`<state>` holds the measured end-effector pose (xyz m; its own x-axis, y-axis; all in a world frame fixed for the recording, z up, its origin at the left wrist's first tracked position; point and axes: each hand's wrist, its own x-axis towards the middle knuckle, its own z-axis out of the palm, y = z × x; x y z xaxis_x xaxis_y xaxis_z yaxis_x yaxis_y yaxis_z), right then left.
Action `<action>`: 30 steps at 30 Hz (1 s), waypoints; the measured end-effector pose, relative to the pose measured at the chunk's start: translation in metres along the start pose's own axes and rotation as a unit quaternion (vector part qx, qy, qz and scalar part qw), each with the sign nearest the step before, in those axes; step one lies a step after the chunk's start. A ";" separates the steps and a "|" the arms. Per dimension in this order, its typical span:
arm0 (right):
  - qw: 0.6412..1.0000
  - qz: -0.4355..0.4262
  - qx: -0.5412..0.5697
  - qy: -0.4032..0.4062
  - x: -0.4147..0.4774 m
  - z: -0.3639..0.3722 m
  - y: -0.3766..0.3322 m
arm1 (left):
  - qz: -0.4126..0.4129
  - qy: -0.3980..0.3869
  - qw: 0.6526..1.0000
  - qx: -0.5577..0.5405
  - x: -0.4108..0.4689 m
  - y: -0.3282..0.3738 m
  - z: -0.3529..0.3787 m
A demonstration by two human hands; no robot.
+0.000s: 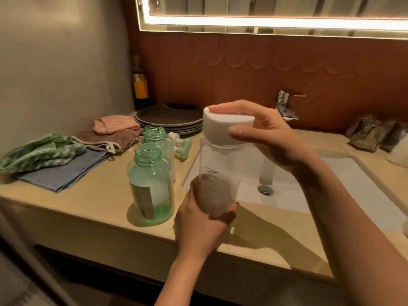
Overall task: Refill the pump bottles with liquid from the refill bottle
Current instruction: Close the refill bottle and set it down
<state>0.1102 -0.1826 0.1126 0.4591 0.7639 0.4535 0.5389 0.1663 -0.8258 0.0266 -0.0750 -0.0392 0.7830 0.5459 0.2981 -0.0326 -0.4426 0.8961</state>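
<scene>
Refill bottle (221, 171) capped, left hand (204, 224) wrapped round its base, right hand (268, 138) gripping the cap (220, 129); left of it, front pump bottle (152, 188) part-filled, rear pump bottle (157, 140) open. Filling looks unfinished.

We see a clear refill bottle (220, 164) w/ white cap (220, 129), grey lettering. Near pump bottle (152, 188) & far pump bottle (157, 140): see-through teal; pump heads (182, 144) white & mint. Worktop (95, 202) beige, sink (331, 180) white. Mottled green-white cloth (42, 153), blue-grey cloth (64, 173), brown towel (99, 138), pink-striped cloth (114, 123). Plates (167, 118) dk grey; wall (242, 80) reddish-brown, scalloped.
</scene>
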 end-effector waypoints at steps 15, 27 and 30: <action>0.936 -0.009 -0.265 0.230 -0.009 0.035 0.003 | 0.006 0.027 1.000 -0.006 -0.004 0.004 0.000; 0.900 -0.094 -0.188 0.381 -0.038 0.053 -0.002 | -0.056 -0.001 0.998 0.033 -0.004 0.009 -0.002; 0.955 -0.014 -0.136 0.265 -0.026 0.037 0.000 | -0.052 0.002 0.999 0.016 -0.005 0.007 -0.002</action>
<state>0.0724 -0.1798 0.0883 0.6957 0.3266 0.6398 0.6865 -0.0401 -0.7260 0.0215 -0.0791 -0.0335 0.7782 0.5933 0.2059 0.0689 -0.4065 0.9111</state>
